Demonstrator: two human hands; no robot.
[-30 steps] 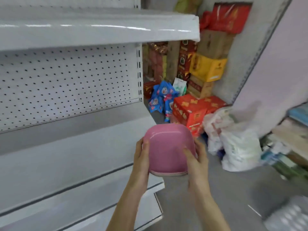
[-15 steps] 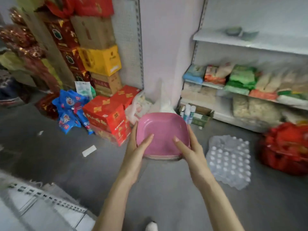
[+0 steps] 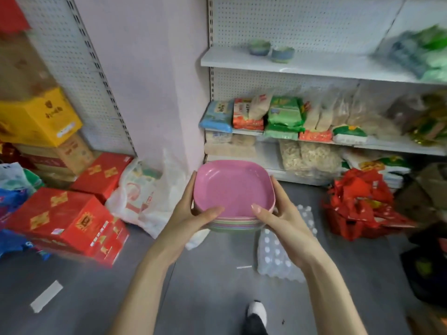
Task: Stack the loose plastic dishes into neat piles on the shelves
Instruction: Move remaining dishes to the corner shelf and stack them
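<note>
Dishes first: the stack of square pastel plastic dishes (image 3: 233, 192), pink one on top, sits in mid-air between the left hand (image 3: 188, 213) and right hand (image 3: 280, 213). The fingers (image 3: 275, 187) are curled round its sides and the thumbs hooked over the near rim. Carry it level so the lower dishes do not fan out. Then set it on the white upper shelf (image 3: 229, 61), beside what look like two small blurred bowls (image 3: 271, 50).
</note>
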